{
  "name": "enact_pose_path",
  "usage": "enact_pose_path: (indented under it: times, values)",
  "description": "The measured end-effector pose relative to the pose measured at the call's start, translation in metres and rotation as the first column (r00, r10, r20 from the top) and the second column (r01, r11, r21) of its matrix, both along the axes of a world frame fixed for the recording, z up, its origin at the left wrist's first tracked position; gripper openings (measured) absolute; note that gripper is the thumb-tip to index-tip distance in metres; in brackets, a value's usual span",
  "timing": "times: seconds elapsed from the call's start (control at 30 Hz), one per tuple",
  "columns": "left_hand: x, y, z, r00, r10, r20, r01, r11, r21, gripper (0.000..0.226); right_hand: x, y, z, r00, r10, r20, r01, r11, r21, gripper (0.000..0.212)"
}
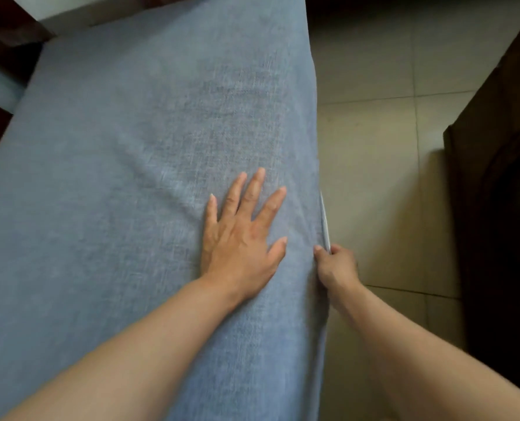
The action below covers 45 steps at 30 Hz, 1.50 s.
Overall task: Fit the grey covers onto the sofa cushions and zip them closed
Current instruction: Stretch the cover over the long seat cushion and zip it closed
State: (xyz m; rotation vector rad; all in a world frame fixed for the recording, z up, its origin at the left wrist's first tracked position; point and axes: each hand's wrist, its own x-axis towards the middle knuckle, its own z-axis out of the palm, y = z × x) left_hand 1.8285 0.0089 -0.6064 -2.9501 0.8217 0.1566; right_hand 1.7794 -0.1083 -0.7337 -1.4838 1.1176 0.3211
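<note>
A: Along the cushion's right edge — grey cover (149,141) already over the cushion, filling most of the view above the tiled floor (371,132). Left hand (240,238) flat near that edge, fingers spread.

B: Right hand (337,268)?

A: Pinched shut at the seam — on the zip pull, I'd judge; a pale strip (325,220) shows ahead. Press fabric taut, draw steadily along the edge.

Grey cover (149,141) under the spread fingers (254,189) of the left hand (240,238): woven cloth, matt, coarse slubby weave, faint creases fanning out from the fingertips. Just beyond the right hand (336,262), a thin pale edge (325,220), smoother-looking. The floor (374,147) is tile, smooth, dull sheen.
</note>
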Motion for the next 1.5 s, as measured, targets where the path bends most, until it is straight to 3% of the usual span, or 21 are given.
enact_pose_path:
  times: [0.13,0.2,0.27,0.37,0.5,0.6,0.73,0.87,1.03,1.2,1.33,1.5]
  values:
    - [-0.036,0.011,0.008,0.997,-0.003,-0.080,0.008,0.998,0.060,0.068,-0.027,0.013,0.035,0.997,-0.001,0.072,-0.018,0.965,0.261,0.037]
    - [-0.058,0.022,0.013,0.996,0.000,-0.087,0.002,1.000,0.031,0.071,-0.060,0.030,0.046,0.989,0.106,0.104,-0.126,0.971,0.203,0.057]
    - [-0.090,0.045,0.013,0.997,0.009,-0.079,-0.011,1.000,-0.027,0.073,-0.096,0.051,0.059,0.972,0.196,0.128,-0.210,0.972,0.107,0.063]
    - [-0.143,0.090,0.013,0.995,0.092,-0.042,-0.096,0.991,-0.095,0.077,-0.143,0.081,0.075,0.968,0.195,0.160,-0.208,0.976,0.068,0.055]
    - [-0.218,0.152,0.020,0.924,0.332,-0.188,-0.340,0.940,-0.011,0.084,-0.197,0.120,0.110,0.955,0.162,0.250,-0.170,0.985,0.012,0.046]
    - [-0.254,0.169,0.022,0.929,0.296,-0.222,-0.300,0.954,0.016,0.082,-0.229,0.148,0.126,0.938,0.153,0.310,-0.167,0.986,0.018,0.047]
    - [-0.294,0.183,0.016,0.957,0.208,-0.204,-0.209,0.978,0.020,0.075,-0.274,0.180,0.121,0.909,0.276,0.312,-0.281,0.959,-0.028,0.066]
    - [-0.339,0.205,0.010,0.977,0.150,-0.150,-0.159,0.986,-0.050,0.072,-0.315,0.191,0.115,0.882,0.361,0.304,-0.362,0.931,-0.055,0.050]
    - [-0.413,0.242,0.014,0.973,0.145,-0.177,-0.164,0.982,-0.099,0.074,-0.384,0.211,0.118,0.844,0.436,0.314,-0.431,0.898,-0.087,0.057]
    - [-0.507,0.288,0.007,0.975,0.197,-0.102,-0.203,0.977,-0.058,0.072,-0.462,0.250,0.130,0.822,0.475,0.315,-0.487,0.872,-0.045,0.061]
    - [-0.552,0.303,0.004,0.982,0.181,-0.045,-0.183,0.983,-0.031,0.070,-0.513,0.273,0.123,0.819,0.493,0.294,-0.513,0.858,-0.012,0.043]
    - [-0.587,0.315,0.003,0.988,0.152,-0.010,-0.153,0.988,-0.028,0.069,-0.563,0.297,0.105,0.831,0.473,0.293,-0.496,0.868,0.005,0.048]
